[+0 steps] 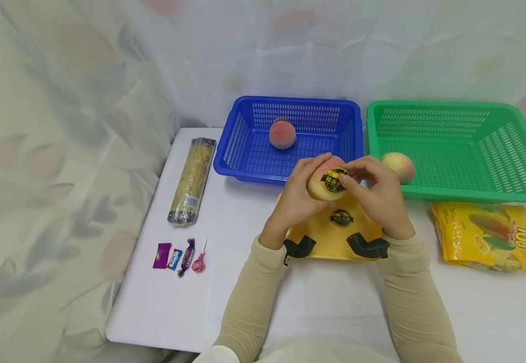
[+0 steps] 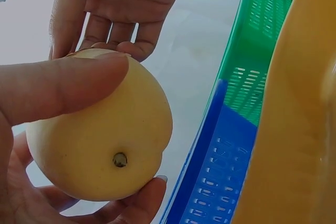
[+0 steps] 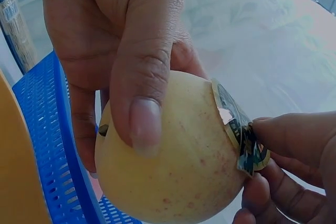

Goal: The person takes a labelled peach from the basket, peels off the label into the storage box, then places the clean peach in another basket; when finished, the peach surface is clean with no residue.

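Note:
My left hand [image 1: 296,194] grips a pink-and-yellow peach [image 1: 321,187], its thumb across the pale side and its fingers around the far side. A black-and-gold fruit sticker [image 1: 333,179] is on the peach. In the right wrist view, the sticker [image 3: 231,121] stands partly lifted and creased, its outer edge pinched between the thumb and fingers of my right hand [image 3: 294,156]. Both hands are above a yellow tray [image 1: 322,242], which bears a similar dark label [image 1: 342,218].
Behind the hands stands a blue basket [image 1: 249,177] with one peach [image 1: 282,134] inside. To its right, a green basket [image 1: 462,194] holds another peach [image 1: 398,167]. A yellow snack bag [image 1: 494,234] lies at right; bundled sticks [image 1: 192,181], wrapped candies [image 1: 187,257] and a lollipop [image 1: 198,263] lie at left.

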`<state>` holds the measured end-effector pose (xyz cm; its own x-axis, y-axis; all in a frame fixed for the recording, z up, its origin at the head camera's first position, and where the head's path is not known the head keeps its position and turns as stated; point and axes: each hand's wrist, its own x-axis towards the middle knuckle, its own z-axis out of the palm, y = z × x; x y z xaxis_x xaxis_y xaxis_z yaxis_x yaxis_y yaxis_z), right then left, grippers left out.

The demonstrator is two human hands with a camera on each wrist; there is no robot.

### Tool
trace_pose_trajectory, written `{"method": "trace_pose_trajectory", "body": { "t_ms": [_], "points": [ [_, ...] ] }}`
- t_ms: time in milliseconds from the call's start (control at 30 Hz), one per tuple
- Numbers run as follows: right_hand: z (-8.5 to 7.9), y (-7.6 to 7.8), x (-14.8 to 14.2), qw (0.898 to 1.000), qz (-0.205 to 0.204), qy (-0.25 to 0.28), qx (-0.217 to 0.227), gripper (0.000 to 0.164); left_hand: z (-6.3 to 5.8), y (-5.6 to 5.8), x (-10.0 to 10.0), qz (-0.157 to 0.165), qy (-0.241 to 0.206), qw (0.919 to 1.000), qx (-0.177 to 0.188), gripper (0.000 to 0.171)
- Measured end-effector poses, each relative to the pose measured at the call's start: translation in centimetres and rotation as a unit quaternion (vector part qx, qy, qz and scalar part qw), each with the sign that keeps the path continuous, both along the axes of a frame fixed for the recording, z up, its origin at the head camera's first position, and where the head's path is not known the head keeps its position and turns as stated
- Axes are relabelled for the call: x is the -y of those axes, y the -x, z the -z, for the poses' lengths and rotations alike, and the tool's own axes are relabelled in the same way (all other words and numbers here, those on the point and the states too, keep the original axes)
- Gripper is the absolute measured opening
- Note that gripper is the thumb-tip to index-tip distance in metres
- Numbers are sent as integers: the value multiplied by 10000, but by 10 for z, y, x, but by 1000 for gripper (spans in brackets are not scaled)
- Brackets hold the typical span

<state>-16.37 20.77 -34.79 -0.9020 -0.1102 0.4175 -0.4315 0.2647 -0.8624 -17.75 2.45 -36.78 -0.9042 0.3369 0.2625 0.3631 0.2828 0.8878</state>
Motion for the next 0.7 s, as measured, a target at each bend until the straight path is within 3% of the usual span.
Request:
{"method": "trace_pose_trajectory", "body": {
  "t_ms": [467,700],
  "points": [
    [3,3,1,9996,-51,104,-243,10,1,2,1,45,-57,9999,95,93],
    [-15,-7,8,9996,-35,160,-218,5,3,2,0,26,11,9998,192,93]
  ]
}}
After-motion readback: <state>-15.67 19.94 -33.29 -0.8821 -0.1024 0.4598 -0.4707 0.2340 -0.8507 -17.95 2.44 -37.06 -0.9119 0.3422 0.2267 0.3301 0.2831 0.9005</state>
